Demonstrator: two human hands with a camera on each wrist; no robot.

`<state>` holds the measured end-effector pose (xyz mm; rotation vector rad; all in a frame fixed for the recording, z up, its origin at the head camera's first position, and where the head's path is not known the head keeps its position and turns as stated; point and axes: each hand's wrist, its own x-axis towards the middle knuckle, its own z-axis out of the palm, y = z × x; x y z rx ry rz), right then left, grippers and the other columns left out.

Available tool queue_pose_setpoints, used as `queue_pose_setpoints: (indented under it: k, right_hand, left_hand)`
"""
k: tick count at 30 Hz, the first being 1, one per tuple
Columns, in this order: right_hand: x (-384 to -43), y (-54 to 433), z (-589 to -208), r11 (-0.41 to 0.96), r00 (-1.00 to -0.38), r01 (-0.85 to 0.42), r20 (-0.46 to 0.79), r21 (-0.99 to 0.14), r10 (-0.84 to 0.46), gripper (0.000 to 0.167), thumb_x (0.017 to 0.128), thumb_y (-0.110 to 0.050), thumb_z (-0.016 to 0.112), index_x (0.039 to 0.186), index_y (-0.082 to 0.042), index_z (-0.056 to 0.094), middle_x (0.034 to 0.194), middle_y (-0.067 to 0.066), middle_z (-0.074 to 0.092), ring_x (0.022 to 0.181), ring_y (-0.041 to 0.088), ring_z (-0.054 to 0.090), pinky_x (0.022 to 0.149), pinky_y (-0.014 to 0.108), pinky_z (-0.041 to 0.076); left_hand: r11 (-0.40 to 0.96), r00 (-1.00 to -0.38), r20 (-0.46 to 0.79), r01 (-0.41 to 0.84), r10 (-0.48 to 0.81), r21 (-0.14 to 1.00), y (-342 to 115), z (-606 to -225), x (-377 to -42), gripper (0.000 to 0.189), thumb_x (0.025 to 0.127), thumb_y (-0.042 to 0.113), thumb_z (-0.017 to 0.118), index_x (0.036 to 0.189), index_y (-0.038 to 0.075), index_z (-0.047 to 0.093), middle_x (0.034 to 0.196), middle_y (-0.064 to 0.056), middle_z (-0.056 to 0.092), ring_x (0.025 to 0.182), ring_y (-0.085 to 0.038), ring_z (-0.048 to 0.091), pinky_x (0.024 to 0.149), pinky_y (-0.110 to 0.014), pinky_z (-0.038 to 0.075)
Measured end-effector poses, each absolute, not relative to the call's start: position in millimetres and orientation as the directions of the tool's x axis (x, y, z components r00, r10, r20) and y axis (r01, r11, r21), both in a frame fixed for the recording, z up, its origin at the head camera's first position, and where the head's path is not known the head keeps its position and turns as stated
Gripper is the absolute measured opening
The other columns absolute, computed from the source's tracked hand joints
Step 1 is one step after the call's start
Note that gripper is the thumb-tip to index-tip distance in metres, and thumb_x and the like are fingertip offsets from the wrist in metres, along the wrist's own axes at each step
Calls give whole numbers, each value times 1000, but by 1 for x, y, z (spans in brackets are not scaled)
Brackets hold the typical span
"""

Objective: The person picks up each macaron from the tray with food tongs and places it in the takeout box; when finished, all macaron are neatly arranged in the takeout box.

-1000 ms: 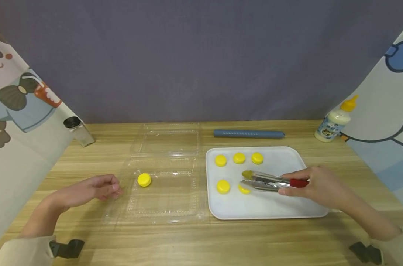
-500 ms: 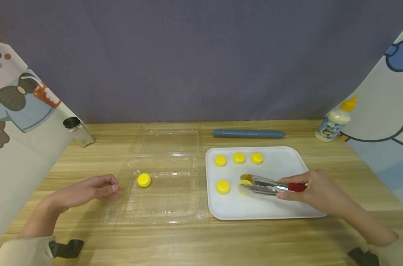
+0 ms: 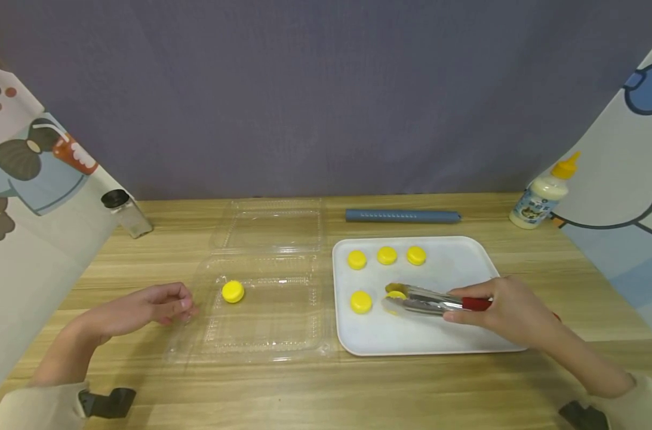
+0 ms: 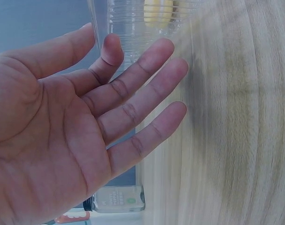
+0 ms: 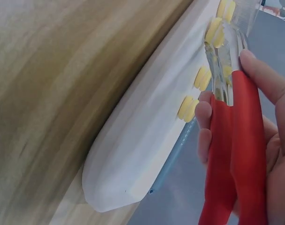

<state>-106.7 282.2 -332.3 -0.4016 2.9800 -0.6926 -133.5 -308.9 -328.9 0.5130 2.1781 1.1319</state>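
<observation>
Right hand (image 3: 519,313): fingers clamped on tongs (image 3: 430,295), long axis pointing left, tips either side of yellow macaron (image 3: 396,295), near row of white tray (image 3: 455,334); contact unclear. Left hand (image 3: 143,307) farther off, fingers loose, holding nothing, beside clear container (image 3: 267,344)

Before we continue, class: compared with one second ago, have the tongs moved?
Yes: in the head view, against the white tray, the tongs have shifted slightly left and toward its near edge.
</observation>
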Motion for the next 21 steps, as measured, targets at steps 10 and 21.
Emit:
queue_pose_setpoints:
  k: [10,21]
  right_hand:
    - [-117,282,-319,832,-954,-278,34,-480,-299,42,84,-43,83,112,-11,79,53,-11,48,53,6,40,47,24,34]
    - [-131,264,-294,810,-935,-338,70,-479,-348,43,84,-41,83,113,-9,79,64,-5,66,45,6,28,43,25,29]
  left_hand:
    - [556,-731,-348,52,588,830,-309,-329,-134,21,111,17,40,110,0,52,119,-16,60,107,-17,60,86,-32,53]
    - [549,-725,-356,37,590,835,-309,-329,-136,22,111,17,40,111,-1,51,115,-15,58,103,-19,60,85,-32,53]
